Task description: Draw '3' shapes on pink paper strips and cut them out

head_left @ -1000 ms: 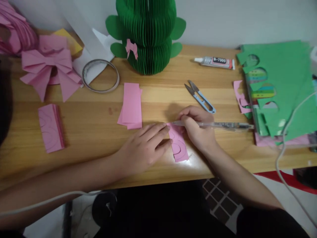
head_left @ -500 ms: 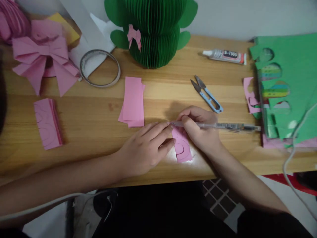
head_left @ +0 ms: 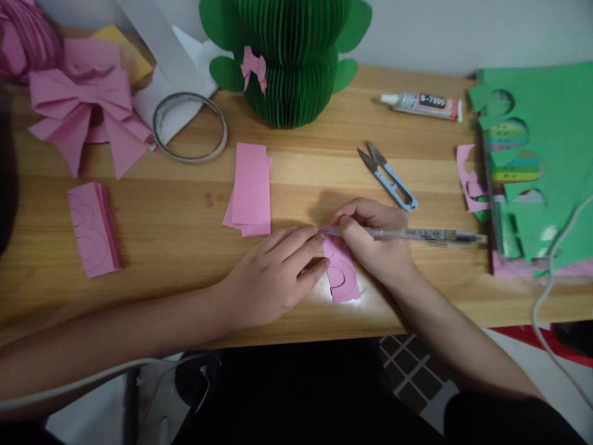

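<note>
Pinching right hand [head_left: 370,235]: pen [head_left: 421,234]
Pink strip [head_left: 348,283]: near side, between hands
Left hand [head_left: 273,272]: half-spread, touching strip's left edge
Pen tip [head_left: 325,230]: unmoved at strip's far end, work seemingly unadvanced

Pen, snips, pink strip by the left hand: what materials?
Pen: probably clear plastic, smooth; barrel looks see-through.
Snips: blades likely metal, dark grey and dull; light-blue handle could be painted metal or plastic.
Strip: paper or thin card, matte; flat, even pink, drawn curves, thin edges.
</note>
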Available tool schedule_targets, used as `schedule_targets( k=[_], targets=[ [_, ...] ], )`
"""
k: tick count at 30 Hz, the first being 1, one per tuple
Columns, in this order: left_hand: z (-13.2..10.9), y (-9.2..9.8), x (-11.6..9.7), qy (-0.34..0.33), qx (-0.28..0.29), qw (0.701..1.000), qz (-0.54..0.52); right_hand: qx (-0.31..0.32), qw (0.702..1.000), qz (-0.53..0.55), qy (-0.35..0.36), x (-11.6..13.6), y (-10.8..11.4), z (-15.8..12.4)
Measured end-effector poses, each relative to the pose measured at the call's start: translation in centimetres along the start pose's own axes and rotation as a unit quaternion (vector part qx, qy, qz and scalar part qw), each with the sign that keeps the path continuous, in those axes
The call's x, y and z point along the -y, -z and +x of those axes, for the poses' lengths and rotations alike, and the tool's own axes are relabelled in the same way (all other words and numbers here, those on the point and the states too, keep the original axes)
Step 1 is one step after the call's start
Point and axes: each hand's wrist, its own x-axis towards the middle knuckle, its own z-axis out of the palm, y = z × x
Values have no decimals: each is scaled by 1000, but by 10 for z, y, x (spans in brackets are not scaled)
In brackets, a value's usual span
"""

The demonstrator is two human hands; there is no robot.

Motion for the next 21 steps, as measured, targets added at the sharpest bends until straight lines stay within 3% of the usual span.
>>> schedule_targets(
  k=[21],
  targets=[
    [-2, 0, 1, -3, 24, 1000, -12, -23, 1000, -18, -10, 1, 1, -1]
  ],
)
